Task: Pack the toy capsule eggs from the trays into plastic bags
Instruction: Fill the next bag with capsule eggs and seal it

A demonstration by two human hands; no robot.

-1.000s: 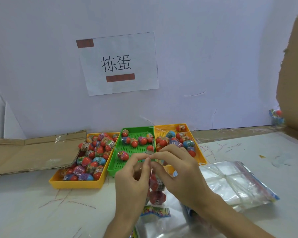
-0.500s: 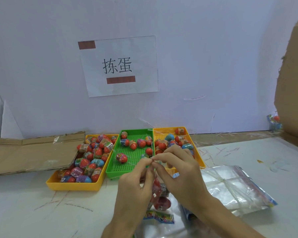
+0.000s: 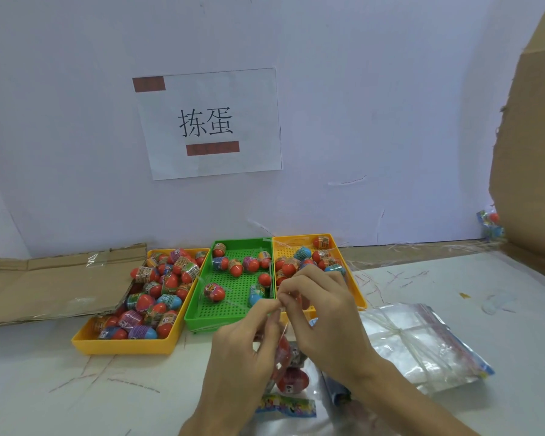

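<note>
Capsule eggs [image 3: 292,377], red ones, hang in a clear plastic bag [image 3: 291,355] just above the table [image 3: 44,388]. The left hand [image 3: 243,350] and right hand [image 3: 324,313] both pinch its mouth with curled fingertips. From the bag, the yellow tray [image 3: 123,346] lies at 10 o'clock, the green tray [image 3: 214,322] at 12, the orange tray [image 3: 296,238] at 1 and the bundled bags [image 3: 422,347] at 3.

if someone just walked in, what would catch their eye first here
First the two hands at centre front: the left hand and right hand pinch the top of a clear bag with red eggs inside. Behind them stand three trays of capsule eggs, the left yellow tray heaped full, the green tray and right yellow tray sparser. A white paper sign hangs on the wall above.
</note>
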